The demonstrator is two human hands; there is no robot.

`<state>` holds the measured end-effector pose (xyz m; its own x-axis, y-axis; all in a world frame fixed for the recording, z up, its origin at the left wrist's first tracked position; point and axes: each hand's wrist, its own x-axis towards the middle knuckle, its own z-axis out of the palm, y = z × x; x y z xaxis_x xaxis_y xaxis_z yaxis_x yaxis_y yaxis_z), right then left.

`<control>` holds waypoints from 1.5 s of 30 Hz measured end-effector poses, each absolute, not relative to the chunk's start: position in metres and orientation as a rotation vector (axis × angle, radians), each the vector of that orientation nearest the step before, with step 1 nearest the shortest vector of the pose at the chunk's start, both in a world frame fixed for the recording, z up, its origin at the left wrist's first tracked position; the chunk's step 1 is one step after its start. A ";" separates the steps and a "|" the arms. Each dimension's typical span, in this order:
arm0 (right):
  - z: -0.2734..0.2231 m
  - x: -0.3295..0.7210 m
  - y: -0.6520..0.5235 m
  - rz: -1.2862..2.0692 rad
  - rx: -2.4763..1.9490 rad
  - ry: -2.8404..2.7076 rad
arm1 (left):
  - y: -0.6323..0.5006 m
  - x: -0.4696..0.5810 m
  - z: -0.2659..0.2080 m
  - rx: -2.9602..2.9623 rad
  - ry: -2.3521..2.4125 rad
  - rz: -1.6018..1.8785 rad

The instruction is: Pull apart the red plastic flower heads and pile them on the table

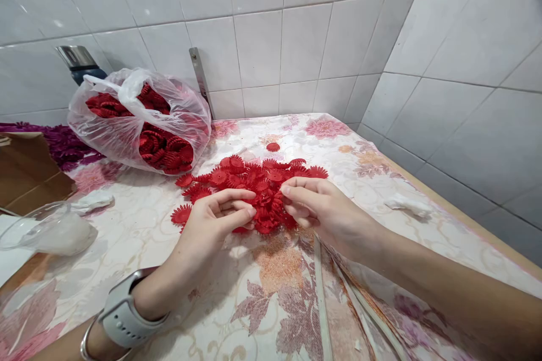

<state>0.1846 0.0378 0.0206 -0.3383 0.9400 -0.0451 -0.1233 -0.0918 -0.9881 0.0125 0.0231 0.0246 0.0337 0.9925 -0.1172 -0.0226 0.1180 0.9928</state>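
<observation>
Many thin red flower pieces with fringed petals lie heaped in a red pile (254,175) in the middle of the cloth. My left hand (215,211) is at the front left of the pile, thumb and index fingertips apart, beside the red petals. From the right, my right hand (322,206) reaches in with thumb and index finger pinched at the edge of a red flower piece (267,201) between the hands. Behind the fingertips, the rest of that piece blends into the pile. A watch (127,310) and a bangle are on my left wrist.
A clear plastic bag (127,141) full of red pieces stands at the back left, before a bottle (80,62). At left are a cardboard box (31,169), purple pieces (70,144) and a clear cup (55,231). Tiled walls bound the flowered tablecloth (271,304); a crumpled white scrap (409,205) lies right.
</observation>
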 end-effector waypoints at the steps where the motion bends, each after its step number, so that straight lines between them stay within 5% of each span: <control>1: 0.020 0.185 0.037 1.491 -0.990 -1.392 | 0.022 0.013 0.024 1.145 1.234 1.136; 14: 0.017 0.180 0.030 0.736 -1.088 -2.028 | 0.012 0.015 0.016 1.402 1.182 1.140; 31: 0.016 0.183 0.027 0.650 -0.970 -2.204 | 0.013 0.012 0.012 1.772 1.213 1.104; 39: 0.026 0.195 0.045 0.733 -0.959 -2.164 | 0.017 0.012 0.023 1.465 1.275 1.031; 45: 0.028 0.198 0.047 0.398 -0.932 -2.192 | 0.016 0.015 0.032 1.325 1.297 1.019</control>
<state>0.1978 0.0470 0.0280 -0.4875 0.7214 0.4918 0.5024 0.6925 -0.5178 0.0150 0.0159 0.0317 0.0771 0.9948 -0.0662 0.1714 0.0522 0.9838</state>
